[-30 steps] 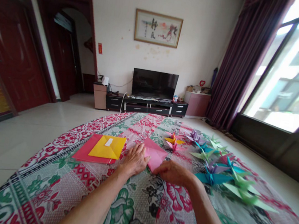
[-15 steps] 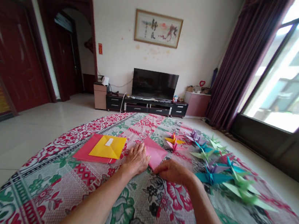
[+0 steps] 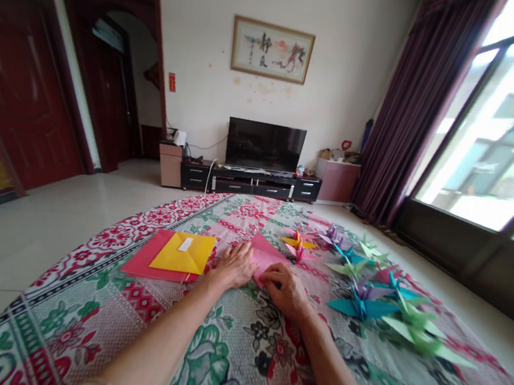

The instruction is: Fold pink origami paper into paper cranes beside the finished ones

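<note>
A pink sheet of origami paper (image 3: 267, 250) lies on the flowered tablecloth in front of me, one corner pointing away. My left hand (image 3: 236, 264) rests flat along its left edge, fingers stretched out. With curled fingers, my right hand (image 3: 286, 289) grips the paper at its near right side and covers the near corner, so the fold there is partly hidden. Left of my hands, a yellow paper packet (image 3: 186, 258) with a white label lies on a red packet (image 3: 144, 256).
Many folded paper cranes stand at the right, among them a blue crane (image 3: 363, 304), a light green crane (image 3: 425, 331) and an orange crane (image 3: 298, 241). The round table's tablecloth (image 3: 89, 347) hangs over the edge. Beyond it are a television (image 3: 265, 146) and a low cabinet (image 3: 239, 184).
My right hand has moved up and left over the pink paper, its fingers now on the near right part. My left hand has stayed on the left edge.
</note>
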Demonstrator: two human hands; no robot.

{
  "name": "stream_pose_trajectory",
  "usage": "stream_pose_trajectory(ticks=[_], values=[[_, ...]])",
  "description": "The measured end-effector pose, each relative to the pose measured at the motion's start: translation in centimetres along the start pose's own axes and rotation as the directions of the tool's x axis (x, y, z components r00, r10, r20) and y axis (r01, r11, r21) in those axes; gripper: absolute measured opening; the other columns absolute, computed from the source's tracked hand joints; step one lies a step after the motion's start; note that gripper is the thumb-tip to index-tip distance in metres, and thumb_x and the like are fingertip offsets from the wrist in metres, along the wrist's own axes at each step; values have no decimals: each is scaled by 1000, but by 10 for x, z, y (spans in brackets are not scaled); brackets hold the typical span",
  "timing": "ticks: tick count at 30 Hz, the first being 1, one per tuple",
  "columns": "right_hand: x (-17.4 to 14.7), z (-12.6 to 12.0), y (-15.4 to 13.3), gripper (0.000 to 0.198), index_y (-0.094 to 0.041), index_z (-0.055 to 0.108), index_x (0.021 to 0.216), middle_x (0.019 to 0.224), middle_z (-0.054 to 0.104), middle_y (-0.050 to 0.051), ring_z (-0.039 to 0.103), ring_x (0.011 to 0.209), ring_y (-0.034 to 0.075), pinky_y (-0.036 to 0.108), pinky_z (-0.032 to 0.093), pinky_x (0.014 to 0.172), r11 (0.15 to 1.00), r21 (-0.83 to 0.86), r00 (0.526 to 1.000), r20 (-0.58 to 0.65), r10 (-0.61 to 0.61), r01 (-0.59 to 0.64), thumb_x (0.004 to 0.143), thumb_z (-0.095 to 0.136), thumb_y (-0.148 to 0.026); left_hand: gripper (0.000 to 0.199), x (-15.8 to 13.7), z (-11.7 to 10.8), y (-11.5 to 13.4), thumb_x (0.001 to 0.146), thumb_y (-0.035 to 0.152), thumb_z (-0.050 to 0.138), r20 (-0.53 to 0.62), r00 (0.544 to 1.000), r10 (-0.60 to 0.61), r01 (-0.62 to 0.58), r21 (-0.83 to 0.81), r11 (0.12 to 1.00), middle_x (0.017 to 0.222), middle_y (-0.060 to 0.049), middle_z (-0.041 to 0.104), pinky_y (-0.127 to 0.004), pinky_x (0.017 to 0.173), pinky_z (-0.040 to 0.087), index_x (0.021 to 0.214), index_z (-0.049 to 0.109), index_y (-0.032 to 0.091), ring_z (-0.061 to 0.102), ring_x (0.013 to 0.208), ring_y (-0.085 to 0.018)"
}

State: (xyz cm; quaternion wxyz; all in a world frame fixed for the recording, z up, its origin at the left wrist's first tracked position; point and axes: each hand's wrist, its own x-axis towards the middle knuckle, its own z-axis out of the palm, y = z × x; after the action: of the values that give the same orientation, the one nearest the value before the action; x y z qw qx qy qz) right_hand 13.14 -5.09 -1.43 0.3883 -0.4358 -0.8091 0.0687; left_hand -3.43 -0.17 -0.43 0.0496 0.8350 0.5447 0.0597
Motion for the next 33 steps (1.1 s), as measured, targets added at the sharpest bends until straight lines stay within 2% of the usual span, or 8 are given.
stream_pose_trajectory(ticks=[4,9,13,22,33], values=[[-2,-3,2,28,-24,71,78,84,63,2,56,78,13,26,42,76,1000,-18,998,54,-14,15,70,49,-8,58,6,0,-2,86,46,21,-4,1000,7,-7,8,1000,147,-9,15,-47,107,15,136,26,16,12,134,-23],[-4,-10,3,42,-26,72,85,94,62,3,56,87,15,28,42,83,1000,-1,990,142,-16,16,62,45,-2,55,7,5,-3,86,45,22,-78,997,13,-12,19,1000,146,-8,19,-47,106,18,134,29,18,17,133,-22],[-4,-14,-1,45,-26,72,87,96,61,4,56,89,16,30,41,84,1000,-5,984,176,0,1,61,44,-2,54,7,8,-4,87,44,22,-119,992,31,-27,36,999,144,-10,25,-48,105,20,132,33,16,21,131,-24],[-3,-17,-9,47,-28,72,86,84,61,2,54,81,14,28,42,78,1000,-7,983,184,27,-26,60,43,-2,46,8,12,5,87,36,27,-217,976,11,2,60,998,140,-11,32,-50,100,28,125,43,15,31,125,-28],[-5,-16,-12,43,-26,72,81,85,64,1,57,81,14,27,43,78,999,50,987,161,-12,4,59,43,-3,44,7,15,12,87,30,26,-242,970,-20,35,57,998,138,-13,34,-52,100,27,125,42,13,30,126,-29]])
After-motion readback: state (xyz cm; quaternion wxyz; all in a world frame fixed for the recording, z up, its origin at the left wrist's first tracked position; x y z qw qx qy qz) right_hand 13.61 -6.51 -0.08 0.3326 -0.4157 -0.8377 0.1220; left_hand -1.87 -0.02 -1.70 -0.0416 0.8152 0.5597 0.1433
